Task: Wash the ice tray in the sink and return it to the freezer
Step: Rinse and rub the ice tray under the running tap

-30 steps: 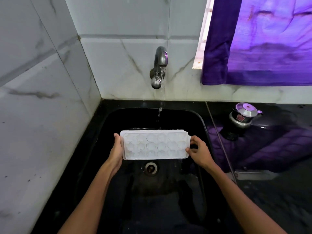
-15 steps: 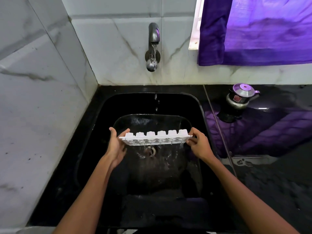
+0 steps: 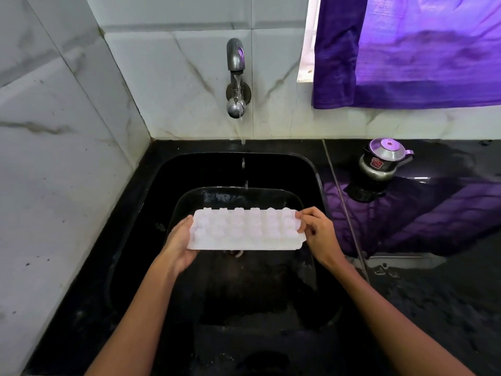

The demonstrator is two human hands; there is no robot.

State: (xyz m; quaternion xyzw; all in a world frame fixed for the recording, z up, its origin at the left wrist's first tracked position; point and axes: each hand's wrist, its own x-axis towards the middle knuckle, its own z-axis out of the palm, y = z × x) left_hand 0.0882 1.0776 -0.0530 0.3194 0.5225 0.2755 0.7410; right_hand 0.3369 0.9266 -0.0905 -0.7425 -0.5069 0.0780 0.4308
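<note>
— Two hands, head view: how do they stand?
— Left hand (image 3: 180, 244) grips the left end of the white ice tray (image 3: 245, 230); right hand (image 3: 317, 234) pinches its right end.
— Tray's place?
— Bumps upward, held above the black sink (image 3: 173, 185), beneath the dripping tap (image 3: 235, 77).

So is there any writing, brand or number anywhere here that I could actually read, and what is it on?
Red label on the small metal pot: there is print on it, but it is too small and blurred to read.
Ice tray, tap, purple curtain, wall tiles: no words, numbers or signs visible.
So nothing here can be quoted.
</note>
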